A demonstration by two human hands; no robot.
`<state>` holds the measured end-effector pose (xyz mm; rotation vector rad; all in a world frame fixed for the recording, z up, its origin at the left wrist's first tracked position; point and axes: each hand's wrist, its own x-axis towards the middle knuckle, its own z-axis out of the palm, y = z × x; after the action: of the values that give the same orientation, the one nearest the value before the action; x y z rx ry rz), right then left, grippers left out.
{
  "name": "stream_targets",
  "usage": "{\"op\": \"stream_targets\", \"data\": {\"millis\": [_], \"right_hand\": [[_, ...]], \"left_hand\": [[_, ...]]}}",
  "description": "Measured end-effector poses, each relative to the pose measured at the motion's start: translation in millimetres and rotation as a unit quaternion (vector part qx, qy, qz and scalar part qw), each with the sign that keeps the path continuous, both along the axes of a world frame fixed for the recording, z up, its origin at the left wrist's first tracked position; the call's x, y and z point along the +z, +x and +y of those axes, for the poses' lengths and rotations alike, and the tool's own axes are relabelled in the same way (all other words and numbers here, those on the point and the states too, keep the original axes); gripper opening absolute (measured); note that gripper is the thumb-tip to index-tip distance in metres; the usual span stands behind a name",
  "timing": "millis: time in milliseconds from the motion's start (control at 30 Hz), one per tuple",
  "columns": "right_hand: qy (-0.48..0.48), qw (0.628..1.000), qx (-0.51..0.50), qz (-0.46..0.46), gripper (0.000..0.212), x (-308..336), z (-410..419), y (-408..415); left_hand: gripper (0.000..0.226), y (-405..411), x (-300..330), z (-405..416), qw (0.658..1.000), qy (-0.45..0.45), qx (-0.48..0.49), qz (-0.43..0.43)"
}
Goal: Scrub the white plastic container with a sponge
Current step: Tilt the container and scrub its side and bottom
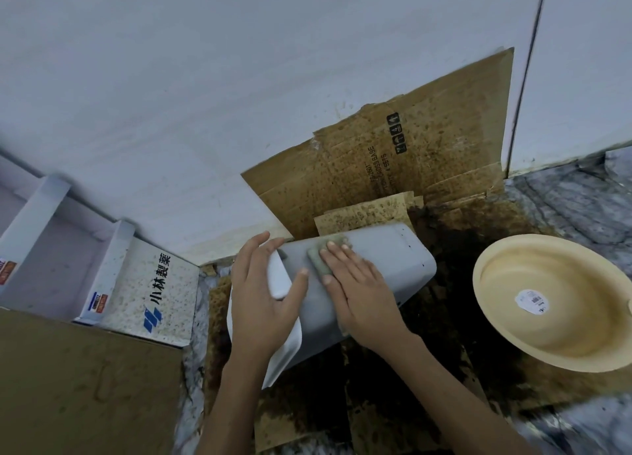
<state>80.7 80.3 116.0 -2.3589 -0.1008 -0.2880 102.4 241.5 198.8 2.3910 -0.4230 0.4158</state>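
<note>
The white plastic container [386, 266] lies tilted on its side over dark, stained cardboard in the middle of the view. My left hand [263, 290] grips the container's handle at its left end and holds it steady. My right hand [355, 283] lies flat on the container's upper face, fingers spread, pressing a green sponge [319, 258] against it. Only the sponge's left and top edges show past my fingers.
A cream plastic basin [561, 300] with a sticker inside sits to the right. Stained brown cardboard [410, 167] leans against the white wall behind. A white box with blue printing [154, 290] and a brown carton [82, 386] stand on the left. Marbled floor shows around them.
</note>
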Motion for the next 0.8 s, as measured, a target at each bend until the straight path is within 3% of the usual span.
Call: {"op": "stream_targets", "data": {"millis": [133,233,400,567,633,800], "right_hand": [[0.033,0.994,-0.045,0.094,0.06,-5,-8,24],[0.042,0.993,-0.025,0.106,0.061,7,2,44],[0.028,0.999,0.02,-0.033,0.053,22,31,28],[0.063,0.99,0.019,-0.123,0.043,-7,24,-14],[0.067,0.994,0.004,-0.092,0.044,-16,8,-12],[0.067,0.99,-0.067,0.103,0.051,-3,-11,42]], "left_hand": [[0.047,0,-5,9,1.0,-0.022,-0.001,-0.019],[0.042,6,-7,13,0.999,-0.029,-0.003,-0.03],[0.032,7,-9,13,0.999,-0.03,-0.005,-0.03],[0.033,12,-4,17,0.999,-0.032,0.015,0.0],[0.035,11,-3,20,0.999,-0.041,0.016,0.008],[0.039,7,-2,22,0.999,-0.038,0.012,0.009]]}}
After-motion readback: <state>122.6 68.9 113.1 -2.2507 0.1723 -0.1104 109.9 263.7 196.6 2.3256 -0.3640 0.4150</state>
